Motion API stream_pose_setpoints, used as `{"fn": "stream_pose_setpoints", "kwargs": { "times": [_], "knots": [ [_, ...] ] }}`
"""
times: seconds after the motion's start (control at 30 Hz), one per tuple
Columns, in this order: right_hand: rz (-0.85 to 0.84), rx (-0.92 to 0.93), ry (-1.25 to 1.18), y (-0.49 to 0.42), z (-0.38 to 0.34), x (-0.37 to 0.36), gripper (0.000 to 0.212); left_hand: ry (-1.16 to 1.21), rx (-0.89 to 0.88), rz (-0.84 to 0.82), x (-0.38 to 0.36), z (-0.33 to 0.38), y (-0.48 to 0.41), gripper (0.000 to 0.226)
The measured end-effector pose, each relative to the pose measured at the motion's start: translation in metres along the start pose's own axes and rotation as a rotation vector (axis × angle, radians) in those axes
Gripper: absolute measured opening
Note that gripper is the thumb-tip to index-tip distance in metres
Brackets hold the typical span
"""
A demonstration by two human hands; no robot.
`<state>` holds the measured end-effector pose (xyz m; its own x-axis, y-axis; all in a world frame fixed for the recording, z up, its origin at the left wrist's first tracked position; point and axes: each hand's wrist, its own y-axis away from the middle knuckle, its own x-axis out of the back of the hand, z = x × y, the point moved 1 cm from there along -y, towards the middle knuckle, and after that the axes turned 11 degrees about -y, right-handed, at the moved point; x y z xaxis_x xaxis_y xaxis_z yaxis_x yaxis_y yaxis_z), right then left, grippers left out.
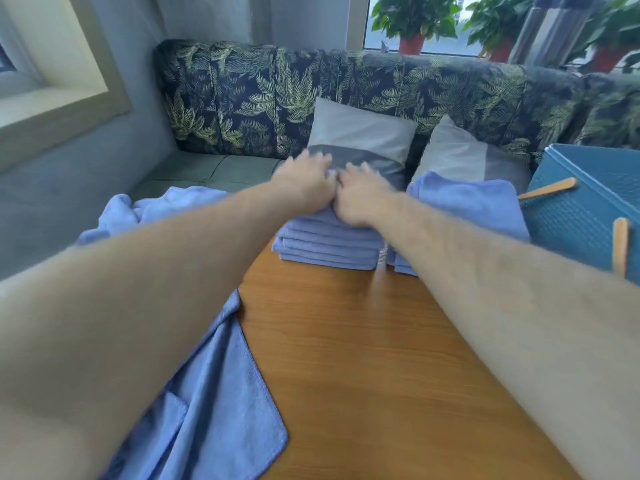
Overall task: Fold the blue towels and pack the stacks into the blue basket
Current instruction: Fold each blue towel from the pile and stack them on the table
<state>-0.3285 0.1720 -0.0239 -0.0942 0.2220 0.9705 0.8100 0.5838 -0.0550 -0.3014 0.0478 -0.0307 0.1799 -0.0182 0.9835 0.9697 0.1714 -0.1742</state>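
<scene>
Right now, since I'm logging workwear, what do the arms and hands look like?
The left forearm and right forearm are bare: no sleeves, watch or wristband in view. The left hand and right hand wear no gloves; blur hides any rings.

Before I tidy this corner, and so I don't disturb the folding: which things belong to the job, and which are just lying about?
Job: stack of folded blue towels under the left hand and right hand; flat blue towel over the wooden table edge; crumpled blue towel by the leaf-patterned sofa; blue perforated plastic basket.
Lying about: two grey cushions; green plants in red pots.
</scene>
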Motion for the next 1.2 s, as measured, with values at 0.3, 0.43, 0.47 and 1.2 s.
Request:
{"fn": "stream_pose_setpoints", "kwargs": {
  "times": [0.3,0.43,0.47,1.2],
  "knots": [
    [-0.002,-0.067,-0.007,-0.008,0.01,-0.035,0.057,0.116,-0.035,-0.018,-0.053,-0.011,-0.004,0.051],
    [-0.009,-0.073,0.006,-0.001,0.008,-0.033,0.057,0.128,0.032,-0.05,-0.048,-0.008,0.006,0.054],
    [-0.02,-0.067,0.013,0.002,0.006,-0.03,0.057,0.155,0.049,-0.044,-0.042,-0.006,0.01,0.054],
    [-0.046,0.276,-0.132,0.126,-0.2,-0.083,0.034,0.053,0.374,0.023,0.023,-0.144,0.23,0.034]
  ]
}}
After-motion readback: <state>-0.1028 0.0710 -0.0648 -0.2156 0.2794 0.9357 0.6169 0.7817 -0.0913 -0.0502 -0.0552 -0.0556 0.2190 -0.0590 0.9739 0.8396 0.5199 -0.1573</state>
